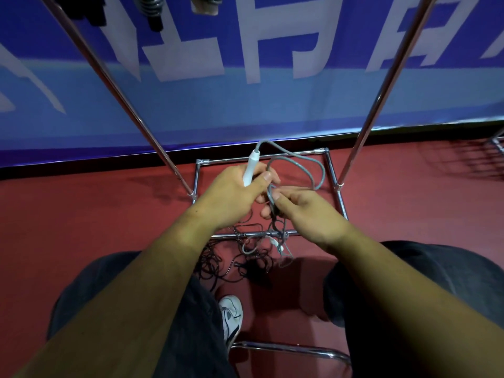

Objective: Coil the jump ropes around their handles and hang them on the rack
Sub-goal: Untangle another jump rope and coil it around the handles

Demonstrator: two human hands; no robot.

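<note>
Left hand (234, 195) gripping white handle (251, 170), right hand (302, 211) pinching grey rope (313, 170)

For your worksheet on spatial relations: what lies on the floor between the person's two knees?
In the head view, a tangle of dark jump ropes and a grey rope lie on the red floor there.

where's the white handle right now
In the head view the white handle sits centre frame, gripped in the left hand, its grey rope looping right to the right hand, above the rack's chrome base frame.
</note>
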